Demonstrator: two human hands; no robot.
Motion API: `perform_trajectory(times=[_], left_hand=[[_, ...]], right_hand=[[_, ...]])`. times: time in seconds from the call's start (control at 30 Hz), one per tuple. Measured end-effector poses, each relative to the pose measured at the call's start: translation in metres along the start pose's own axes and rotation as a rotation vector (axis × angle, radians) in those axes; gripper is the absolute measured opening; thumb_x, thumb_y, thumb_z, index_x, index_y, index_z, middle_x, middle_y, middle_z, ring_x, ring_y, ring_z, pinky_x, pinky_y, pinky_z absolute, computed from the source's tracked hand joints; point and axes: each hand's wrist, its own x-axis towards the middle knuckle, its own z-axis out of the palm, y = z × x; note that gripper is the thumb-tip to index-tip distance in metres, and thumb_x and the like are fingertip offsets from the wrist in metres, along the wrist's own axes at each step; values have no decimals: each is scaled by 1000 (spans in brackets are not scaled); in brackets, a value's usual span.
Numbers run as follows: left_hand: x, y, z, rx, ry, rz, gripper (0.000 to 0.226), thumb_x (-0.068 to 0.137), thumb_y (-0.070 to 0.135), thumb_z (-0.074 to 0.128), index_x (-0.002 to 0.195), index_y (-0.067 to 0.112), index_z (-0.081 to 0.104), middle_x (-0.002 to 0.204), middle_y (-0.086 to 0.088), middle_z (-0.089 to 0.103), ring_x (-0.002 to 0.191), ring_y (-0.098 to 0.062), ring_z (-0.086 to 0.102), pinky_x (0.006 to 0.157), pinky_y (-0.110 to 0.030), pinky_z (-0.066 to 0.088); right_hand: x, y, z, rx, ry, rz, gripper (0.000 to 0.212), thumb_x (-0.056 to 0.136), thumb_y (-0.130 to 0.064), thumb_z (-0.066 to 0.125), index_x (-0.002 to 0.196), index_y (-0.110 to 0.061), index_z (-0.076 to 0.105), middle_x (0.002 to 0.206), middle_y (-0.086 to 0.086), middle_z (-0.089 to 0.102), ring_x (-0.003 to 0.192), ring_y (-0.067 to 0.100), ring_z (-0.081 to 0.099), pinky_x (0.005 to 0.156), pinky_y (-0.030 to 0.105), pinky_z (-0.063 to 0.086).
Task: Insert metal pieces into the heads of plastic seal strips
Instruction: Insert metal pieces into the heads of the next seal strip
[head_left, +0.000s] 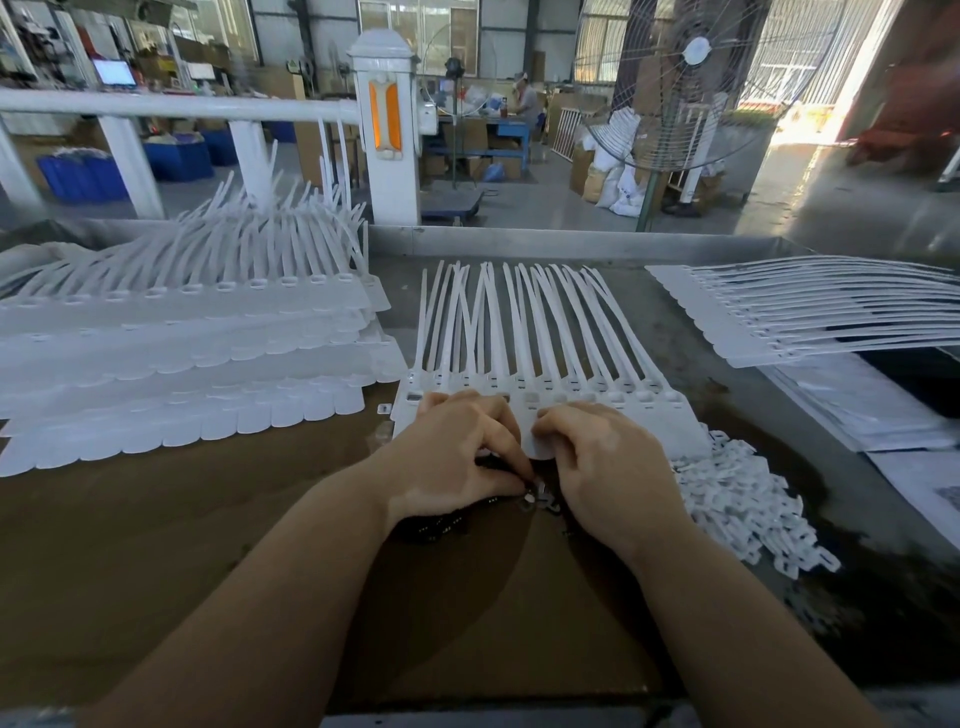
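Strip row (540, 384) lies centre, strip stack (182, 364) left, loose clips (737, 499) right.

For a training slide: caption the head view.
Both hands pick metal pieces beside a row of seal strips.

White seal strips (545, 332) show as smooth, faintly glossy plastic, same as the stacked sheets (182, 364) on the left. Small metal pieces (540, 499) glint shiny grey. The surface (675, 291) looks dull, scuffed grey metal, and a matt brown cardboard sheet (156, 519) covers its near part. White plastic clips (737, 499) look matt.
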Motion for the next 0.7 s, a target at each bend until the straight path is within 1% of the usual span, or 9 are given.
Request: perform_trajectory(times=[0.13, 0.3, 0.4, 0.47, 0.57, 0.7], left_hand=[[1, 0, 0, -16, -10, -4, 7, 81, 34, 70, 86, 34, 75, 89, 22, 49, 98, -2, 41, 102, -37, 27], [2, 0, 2, -4, -2, -8, 9, 83, 33, 67, 89, 31, 74, 89, 20, 51, 98, -4, 44, 102, -40, 29], [1, 0, 0, -91, 14, -19, 10, 85, 25, 66, 89, 28, 74, 91, 18, 52, 96, -1, 47, 101, -42, 35], [0, -1, -1, -139, 7, -27, 11, 85, 21, 66, 87, 29, 74, 93, 18, 54, 95, 3, 46, 101, -41, 35], [-1, 0, -2, -119, -17, -2, 9, 82, 26, 70, 88, 30, 74, 94, 17, 56, 98, 1, 46, 103, -41, 33], [0, 2, -1, -85, -52, -9, 16, 76, 37, 74, 91, 33, 73, 94, 20, 55, 98, -3, 44, 104, -42, 29]], right_hand=[[0, 0, 0, -1, -2, 1, 13, 81, 1, 60, 82, -9, 69, 82, 4, 69, 79, 23, 63, 68, 36, 52], [0, 0, 0, 0, -7, -1, 13, 81, 1, 60, 81, -9, 69, 80, 4, 69, 77, 23, 62, 67, 35, 52], [1, 0, 0, 1, -16, 5, 14, 82, 1, 60, 83, -10, 69, 82, 3, 69, 79, 22, 62, 69, 35, 51], [1, 0, 0, 0, -14, 4, 14, 82, 1, 60, 83, -10, 69, 82, 3, 69, 79, 22, 62, 69, 35, 51], [0, 0, -1, -2, -14, 1, 14, 82, 0, 60, 82, -10, 69, 81, 2, 68, 78, 22, 62, 68, 35, 51], [0, 0, -1, 0, 2, 4, 14, 80, 1, 60, 80, -10, 68, 79, 3, 68, 76, 23, 61, 66, 36, 51]])
